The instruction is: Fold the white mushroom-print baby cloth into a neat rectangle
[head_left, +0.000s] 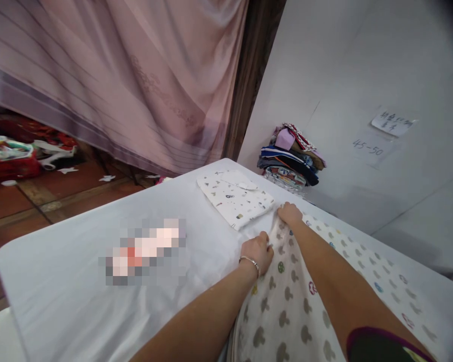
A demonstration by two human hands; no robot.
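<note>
A white cloth printed with grey mouse-head shapes and a few coloured ones (283,301) stretches from the bottom of the view up to both hands. My left hand (256,253), with a bracelet at the wrist, pinches the cloth's left edge. Farther off, my right hand (290,213) grips the far end of the same cloth. Part of the cloth lies spread on the table to the right of my right arm. Just beyond my hands lies a folded white cloth with small dark prints (232,196), apart from my left hand.
The table has a white, wrinkled cover (68,281). A blurred-out object (147,249) lies on its left part. Folded clothes (290,156) are stacked by the wall. A pink curtain (154,75) hangs behind; a red container (9,158) stands on the tiled floor. Paper notes (394,123) stick to the wall.
</note>
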